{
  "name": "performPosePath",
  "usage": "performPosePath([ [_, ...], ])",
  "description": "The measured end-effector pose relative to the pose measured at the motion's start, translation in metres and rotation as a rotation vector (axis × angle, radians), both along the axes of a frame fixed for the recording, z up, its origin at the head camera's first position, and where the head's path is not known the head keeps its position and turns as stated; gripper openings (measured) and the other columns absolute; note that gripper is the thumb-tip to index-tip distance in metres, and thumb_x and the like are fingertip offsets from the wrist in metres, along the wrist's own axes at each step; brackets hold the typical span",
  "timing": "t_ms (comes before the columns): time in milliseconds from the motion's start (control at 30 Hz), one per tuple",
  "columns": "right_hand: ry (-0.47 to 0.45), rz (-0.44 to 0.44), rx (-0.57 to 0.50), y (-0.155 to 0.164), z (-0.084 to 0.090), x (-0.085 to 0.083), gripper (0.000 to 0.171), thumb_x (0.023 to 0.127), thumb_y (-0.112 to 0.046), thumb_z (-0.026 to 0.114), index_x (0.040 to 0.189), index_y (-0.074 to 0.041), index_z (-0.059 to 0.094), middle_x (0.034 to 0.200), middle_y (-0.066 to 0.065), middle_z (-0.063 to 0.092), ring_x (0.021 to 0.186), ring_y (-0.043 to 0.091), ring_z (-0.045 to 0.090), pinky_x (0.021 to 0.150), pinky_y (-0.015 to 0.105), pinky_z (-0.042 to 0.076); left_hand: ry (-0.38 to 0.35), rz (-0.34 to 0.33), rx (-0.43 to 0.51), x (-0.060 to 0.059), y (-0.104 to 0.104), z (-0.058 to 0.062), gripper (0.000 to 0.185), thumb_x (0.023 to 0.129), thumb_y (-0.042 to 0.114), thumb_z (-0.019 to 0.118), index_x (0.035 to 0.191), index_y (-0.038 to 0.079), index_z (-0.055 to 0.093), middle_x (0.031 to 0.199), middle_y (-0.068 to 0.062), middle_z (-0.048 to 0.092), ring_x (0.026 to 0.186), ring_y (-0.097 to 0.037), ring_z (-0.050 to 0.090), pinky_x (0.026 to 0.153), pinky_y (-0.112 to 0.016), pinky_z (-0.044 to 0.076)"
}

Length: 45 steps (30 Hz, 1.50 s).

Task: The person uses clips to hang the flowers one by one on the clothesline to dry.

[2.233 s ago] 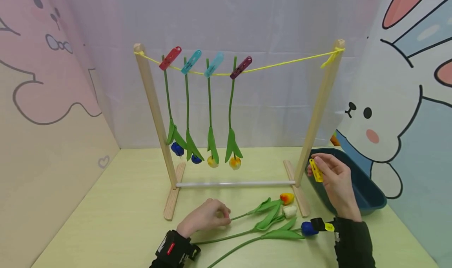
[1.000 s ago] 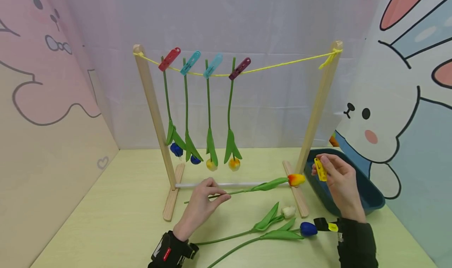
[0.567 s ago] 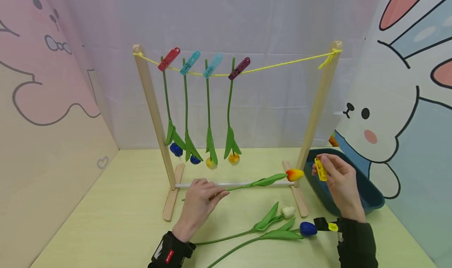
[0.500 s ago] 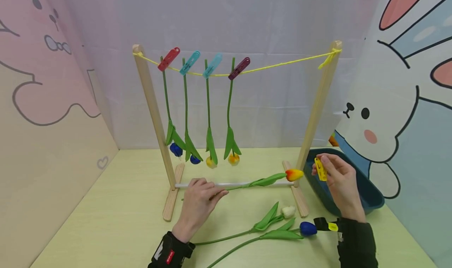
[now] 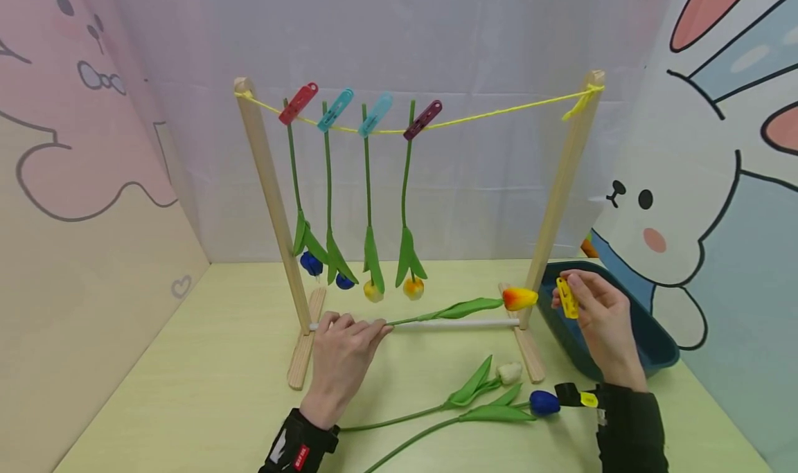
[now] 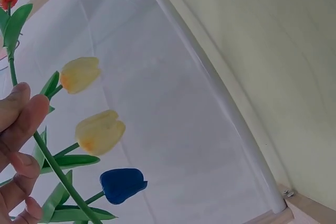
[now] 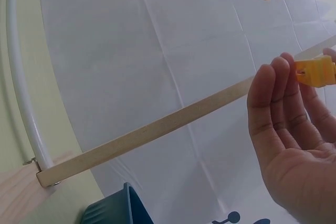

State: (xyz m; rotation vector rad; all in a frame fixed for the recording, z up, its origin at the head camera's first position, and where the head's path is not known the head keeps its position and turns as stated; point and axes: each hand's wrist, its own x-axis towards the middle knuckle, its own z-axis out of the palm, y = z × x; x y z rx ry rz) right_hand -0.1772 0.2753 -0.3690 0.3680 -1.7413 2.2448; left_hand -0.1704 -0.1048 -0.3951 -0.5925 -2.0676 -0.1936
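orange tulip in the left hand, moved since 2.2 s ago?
Yes. The orange tulip, held by its stem in the left hand, is now lifted off the table, with its head level with the right post's base.

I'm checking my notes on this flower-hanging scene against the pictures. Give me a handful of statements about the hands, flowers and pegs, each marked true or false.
1. The left hand holds the green stem of the orange-and-yellow artificial tulip. True.
2. The right hand pinches a red peg. False: it pinches a yellow plastic clothes peg.
3. Four tulips hang head down from the yellow string. True.
4. The dark teal plastic tub stands left of the wooden rack. False: it stands to its right, behind the right hand.
5. Three loose tulips lie on the table. False: two do, a white tulip and a blue tulip.
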Motion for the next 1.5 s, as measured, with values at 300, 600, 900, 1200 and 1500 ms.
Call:
performPosePath([
  [300,-0.002,0.002,-0.012,0.000,0.000,0.000,0.020,0.105,-0.012,0.052,0.115,-0.013,0.069,0.103,-0.004,0.069,0.087,0.012,0.065,0.081,0.016,0.057,0.006,-0.050,0.102,-0.001,-0.002,0.002,0.013,0.078,0.028,0.082,0.085,0.017,0.081,0.060,0.004,0.072,0.046,-0.008,0.061,0.047,-0.020,0.029],
  [600,0.004,0.012,-0.007,0.001,0.001,0.000,0.019,0.104,-0.015,0.053,0.115,-0.014,0.068,0.102,-0.004,0.069,0.086,0.011,0.066,0.081,0.015,0.057,-0.211,-0.308,0.467,-0.003,0.000,0.001,0.012,0.078,0.005,0.084,0.089,0.007,0.078,0.078,-0.004,0.079,0.064,-0.012,0.074,0.062,-0.016,0.057],
  [900,0.002,0.003,-0.014,0.002,-0.001,0.000,0.020,0.105,-0.013,0.052,0.115,-0.013,0.069,0.101,-0.004,0.069,0.086,0.012,0.065,0.081,0.016,0.057,-0.328,-0.482,0.823,0.001,0.003,0.008,0.016,0.080,-0.004,0.079,0.096,0.001,0.078,0.084,-0.016,0.078,0.075,-0.003,0.075,0.068,-0.013,0.058],
  [1200,0.005,0.005,-0.001,0.001,-0.001,-0.001,0.019,0.105,-0.014,0.052,0.115,-0.014,0.069,0.102,-0.005,0.069,0.086,0.012,0.065,0.081,0.015,0.057,-0.571,-0.538,1.055,0.005,0.000,0.014,0.015,0.085,-0.003,0.075,0.100,-0.002,0.074,0.089,-0.007,0.079,0.078,-0.001,0.074,0.071,-0.019,0.060],
  [1500,0.009,0.011,-0.005,0.000,-0.001,-0.001,0.020,0.105,-0.014,0.052,0.118,-0.013,0.066,0.103,-0.004,0.069,0.088,0.012,0.065,0.082,0.015,0.057,-0.603,-0.573,1.114,0.005,-0.001,0.016,0.012,0.089,-0.003,0.072,0.099,-0.006,0.066,0.091,0.013,0.075,0.084,-0.006,0.075,0.081,-0.024,0.061],
])
